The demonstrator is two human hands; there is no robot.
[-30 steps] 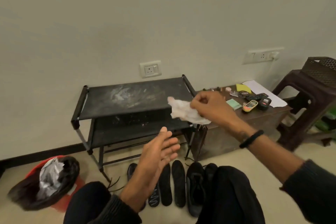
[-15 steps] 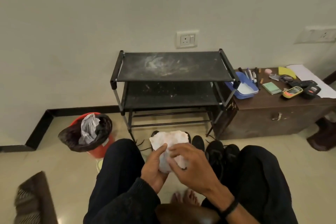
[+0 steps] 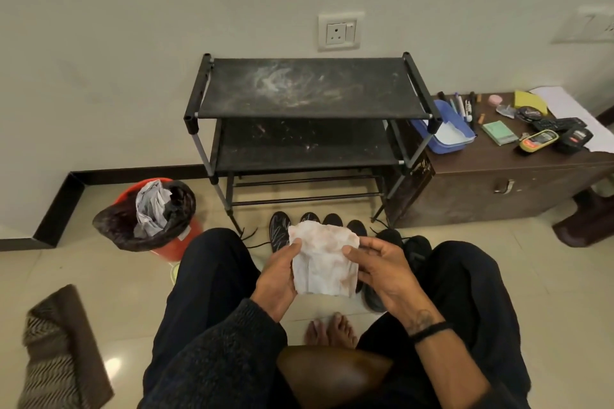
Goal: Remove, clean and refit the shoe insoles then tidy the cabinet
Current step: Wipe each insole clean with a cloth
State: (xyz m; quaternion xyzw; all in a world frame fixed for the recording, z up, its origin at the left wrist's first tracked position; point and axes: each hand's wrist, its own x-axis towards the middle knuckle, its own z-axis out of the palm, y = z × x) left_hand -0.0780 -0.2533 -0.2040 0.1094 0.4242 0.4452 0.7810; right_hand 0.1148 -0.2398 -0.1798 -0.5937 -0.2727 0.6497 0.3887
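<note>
Straight ahead at twelve o'clock, against the wall, stands a dusty black shoe rack [image 3: 309,100] with bare shelves. At two o'clock a brown chest's tabletop [image 3: 518,161] carries pens, a blue box and small items. At nine o'clock sits a red bin [image 3: 159,219] lined with a black bag. Dark insoles [image 3: 279,230] lie in a row on the floor in front of the rack, partly hidden. At centre, above the knees, both hands hold a stained white wipe [image 3: 322,262]. It looks light, soft and limp, so it is best gripped at its edges. The left hand [image 3: 277,279] pinches its left edge with the thumb on top; the right hand [image 3: 382,269] curls round its right edge.
</note>
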